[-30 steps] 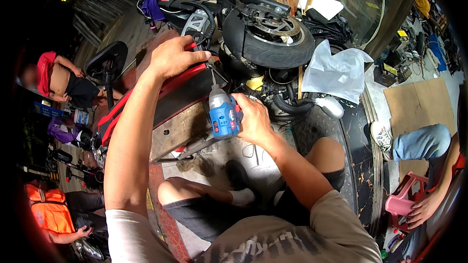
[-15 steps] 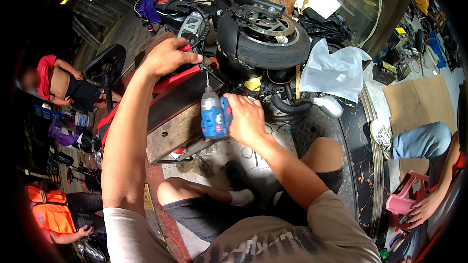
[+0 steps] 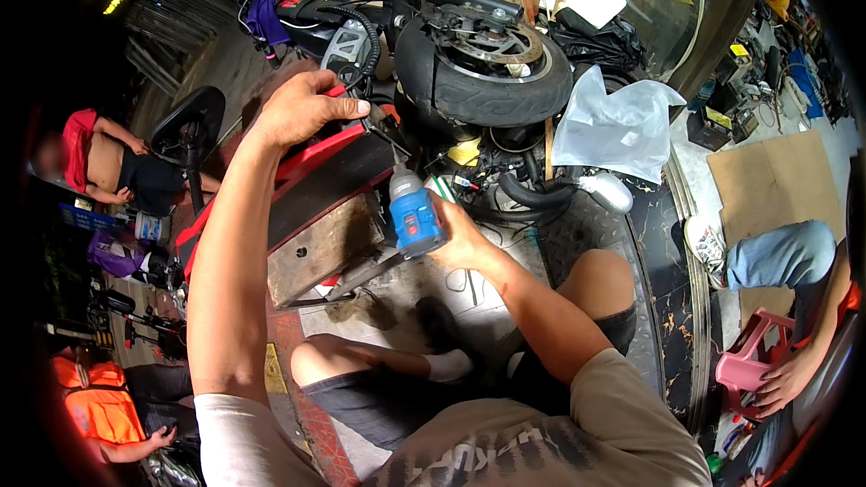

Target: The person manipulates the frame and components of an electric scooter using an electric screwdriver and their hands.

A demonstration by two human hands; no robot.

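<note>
My right hand [image 3: 463, 236] is wrapped round the handle of a blue cordless drill [image 3: 415, 219], which tilts with its chuck up and to the left. The bit points at the end of the black deck, close to my left thumb; I cannot tell whether it touches anything. My left hand [image 3: 305, 111] grips the red frame [image 3: 337, 142] at the end of the deck [image 3: 311, 179], fingers curled over the far side and partly hidden. A wooden block [image 3: 327, 251] lies under the deck. Beyond it a black-tyred wheel [image 3: 496, 95] with a disc rotor lies on its side.
A clear plastic bag [image 3: 615, 126] and a mirror [image 3: 606, 194] lie right of the wheel, near black hoses [image 3: 532, 196]. Cardboard [image 3: 776, 182] covers ground at right, where a person's hand [image 3: 781, 386] rests by a pink stool [image 3: 747, 362]. Other people sit at left.
The drill has turned in my right hand and shifted slightly right, its base swinging toward the lower right. My left hand keeps its grip on the red frame.
</note>
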